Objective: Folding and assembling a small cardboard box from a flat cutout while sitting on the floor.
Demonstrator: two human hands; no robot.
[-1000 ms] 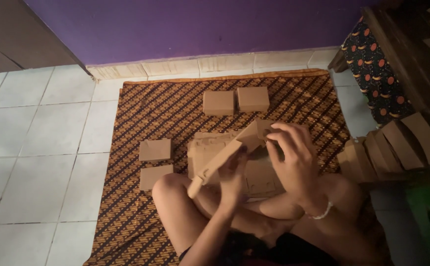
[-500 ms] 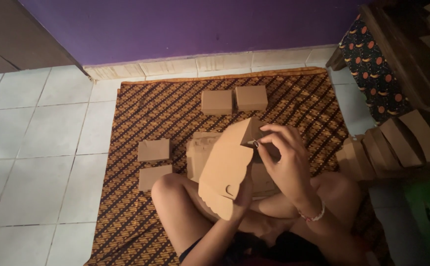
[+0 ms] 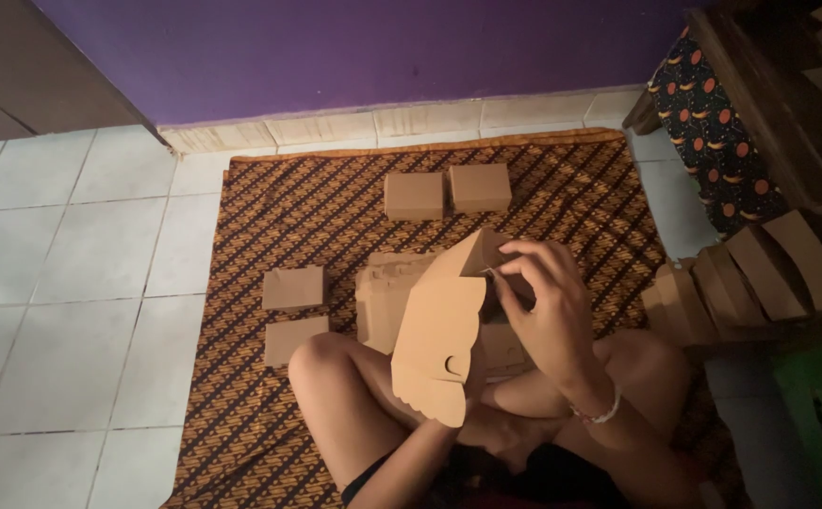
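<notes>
- Two hands work a brown cardboard box blank above the patterned mat.
- Right hand fingertips pinch the blank's upper flap.
- Left hand sits hidden behind the blank; finger state cannot be told.
- Four folded boxes lie on the mat beyond.

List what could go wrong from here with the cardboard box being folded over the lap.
1. The right hand pinches only a top corner of the half-folded box, so the thin flap may crease or tear.
2. The left hand is hidden behind the hanging lid, so the grip there cannot be judged; the box might slip onto the stack of flat cardboard below.
3. The row of leaning boxes at the right, near the knee, could topple if bumped.
</notes>
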